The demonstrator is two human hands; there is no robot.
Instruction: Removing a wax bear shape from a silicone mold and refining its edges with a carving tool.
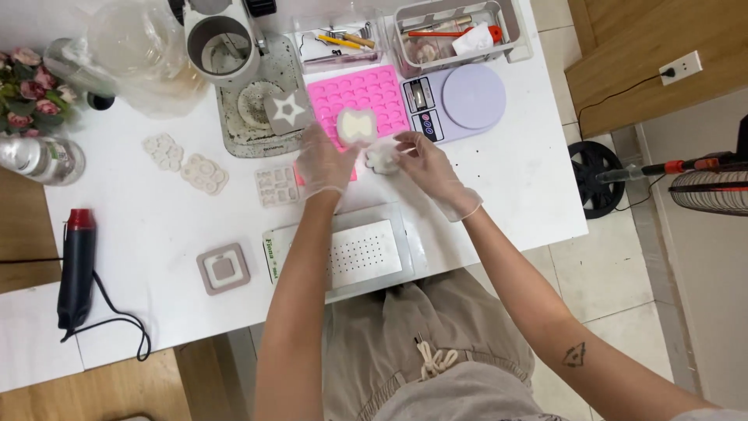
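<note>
Closely Held: Two Gloved Hands Working Small White Pieces Over the Pink Mould

Both hands wore thin clear gloves. The left hand (323,160) had its grip closed around a pale, rounded white mould piece (356,126), held just above the pink silicone mould tray (374,92). The right hand (427,162) pinched a smaller white cast piece (382,160) between thumb and fingertips, close to the left hand and low over the white surface (514,171).

A lilac kitchen scale (467,97) stood just beside the tray. A star-shaped cutout (288,111) lay on a stained grey base (257,117). Three small white moulds (204,173) lay to the left, a perforated white box (362,253) near the person's lap, and a black-and-red heat tool (76,265) at the surface's edge.

Judgement: the cast piece looked thin and brittle. Good handling would call for light, even pressure at its edges, both pieces kept low over the surface, and the flexible piece bent rather than the cast one.
</note>
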